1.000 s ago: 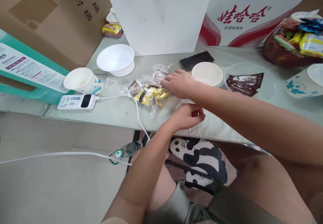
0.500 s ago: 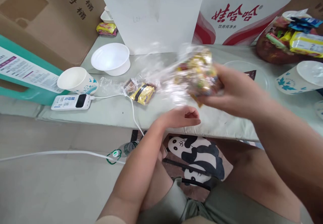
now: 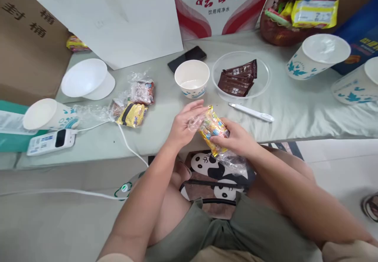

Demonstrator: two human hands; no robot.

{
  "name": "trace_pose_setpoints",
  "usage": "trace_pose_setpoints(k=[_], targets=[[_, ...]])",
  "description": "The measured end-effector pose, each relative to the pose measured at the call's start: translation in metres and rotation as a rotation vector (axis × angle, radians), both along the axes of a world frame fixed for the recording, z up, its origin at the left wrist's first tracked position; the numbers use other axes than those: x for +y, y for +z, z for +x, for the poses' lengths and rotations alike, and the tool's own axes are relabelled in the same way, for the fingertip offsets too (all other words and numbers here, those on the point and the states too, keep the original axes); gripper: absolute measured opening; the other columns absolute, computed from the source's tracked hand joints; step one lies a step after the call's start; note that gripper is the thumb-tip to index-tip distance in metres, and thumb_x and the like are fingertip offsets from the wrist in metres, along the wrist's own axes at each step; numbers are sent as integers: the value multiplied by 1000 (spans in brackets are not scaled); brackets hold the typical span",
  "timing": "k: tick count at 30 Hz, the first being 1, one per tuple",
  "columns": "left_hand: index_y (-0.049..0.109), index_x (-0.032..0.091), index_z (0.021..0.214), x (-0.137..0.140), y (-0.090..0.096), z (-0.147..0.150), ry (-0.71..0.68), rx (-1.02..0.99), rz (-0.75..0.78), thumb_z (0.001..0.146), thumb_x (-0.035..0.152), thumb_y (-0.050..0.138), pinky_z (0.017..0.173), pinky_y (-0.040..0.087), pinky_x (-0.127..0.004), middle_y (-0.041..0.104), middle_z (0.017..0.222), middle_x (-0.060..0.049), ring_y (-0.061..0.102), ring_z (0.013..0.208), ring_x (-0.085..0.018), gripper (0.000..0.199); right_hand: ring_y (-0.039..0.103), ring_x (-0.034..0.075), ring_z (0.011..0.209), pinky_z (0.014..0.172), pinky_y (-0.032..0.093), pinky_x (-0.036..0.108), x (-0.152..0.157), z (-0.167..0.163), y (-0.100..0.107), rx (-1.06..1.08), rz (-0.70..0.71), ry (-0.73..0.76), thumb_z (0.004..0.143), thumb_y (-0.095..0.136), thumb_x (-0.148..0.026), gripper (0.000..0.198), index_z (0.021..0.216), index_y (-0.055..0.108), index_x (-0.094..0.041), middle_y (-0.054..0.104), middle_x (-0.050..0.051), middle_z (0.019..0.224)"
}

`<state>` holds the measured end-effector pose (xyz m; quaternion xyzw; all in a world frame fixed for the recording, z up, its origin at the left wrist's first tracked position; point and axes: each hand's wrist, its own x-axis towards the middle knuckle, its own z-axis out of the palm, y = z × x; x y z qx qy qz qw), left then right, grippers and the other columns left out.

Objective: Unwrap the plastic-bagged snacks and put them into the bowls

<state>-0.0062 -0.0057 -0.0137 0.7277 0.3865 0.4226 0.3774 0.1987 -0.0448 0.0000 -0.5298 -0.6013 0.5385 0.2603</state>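
Note:
My right hand (image 3: 238, 136) grips a bundle of yellow snack packets (image 3: 214, 130) inside a clear plastic bag (image 3: 233, 161), held above my lap at the table's front edge. The loose end of the bag hangs below the packets. At the upper left corner my left hand (image 3: 187, 126) closes on the crumpled plastic, its thumb partly hidden. Just beyond my hands stand a white paper cup (image 3: 191, 79) and a clear round bowl (image 3: 265, 67) with several brown wrapped bars (image 3: 236, 81). A white box cutter (image 3: 251, 112) lies in front of the bowl.
Bagged snack packets (image 3: 132, 114), a power bank (image 3: 51, 142) with a white cable (image 3: 130, 144), a tipped paper cup (image 3: 43, 114) and white bowls (image 3: 85, 79) lie left. A phone (image 3: 187, 59) rests by the boxes. More cups (image 3: 320, 55) and a filled basket (image 3: 274, 35) stand right.
My right hand has brought the bagged packets down and left to my left hand, which has risen to meet the bag. The view has shifted right, showing the cup, bars and cutter.

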Motion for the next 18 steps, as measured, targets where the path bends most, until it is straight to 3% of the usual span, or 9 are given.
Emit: trace_pose_setpoints(k=[4, 7, 9, 12, 15, 18], targets=[[64, 32, 135, -3, -3, 9, -26, 200, 207, 96, 48, 56, 117, 43, -50, 47, 154, -9, 49, 141, -29, 43, 67, 29, 98, 87, 54, 46, 3, 1, -7, -2, 108, -107, 79, 69, -48, 56, 125, 55, -18, 70, 12, 113], [64, 29, 135, -4, -7, 11, -47, 331, 208, 97, 45, 56, 118, 42, -51, 47, 153, -11, 46, 143, -29, 42, 62, 35, 120, 100, 51, 54, 3, 4, -9, -97, 275, -92, 85, 63, -45, 66, 142, 45, -16, 63, 19, 135], [66, 26, 132, -2, -10, 9, -40, 366, 174, 99, 38, 53, 117, 44, -50, 50, 150, -12, 49, 140, -28, 38, 58, 36, 127, 104, 49, 56, 1, 13, -7, -171, 384, -33, 90, 56, -40, 63, 147, 43, -18, 58, 19, 142], [67, 25, 131, 3, -14, 4, -31, 369, 138, 99, 25, 50, 114, 46, -48, 54, 147, -11, 53, 137, -25, 35, 60, 32, 127, 105, 50, 55, -2, 38, -1, -204, 530, 44, 91, 47, -24, 50, 141, 51, -23, 60, 15, 140], [68, 26, 129, 6, -15, -2, -47, 349, 123, 98, 15, 46, 112, 49, -44, 55, 146, -9, 55, 135, -22, 39, 52, 30, 137, 112, 45, 53, -3, 61, -2, -213, 662, 197, 80, 46, -8, 63, 140, 54, -27, 54, 11, 146], [68, 24, 127, 8, -15, -5, -58, 331, 120, 97, 12, 43, 113, 48, -43, 56, 146, -10, 55, 135, -22, 40, 36, 34, 148, 117, 37, 59, -3, 68, -11, -311, 702, 384, 77, 52, -6, 75, 148, 49, -30, 37, 11, 160]])
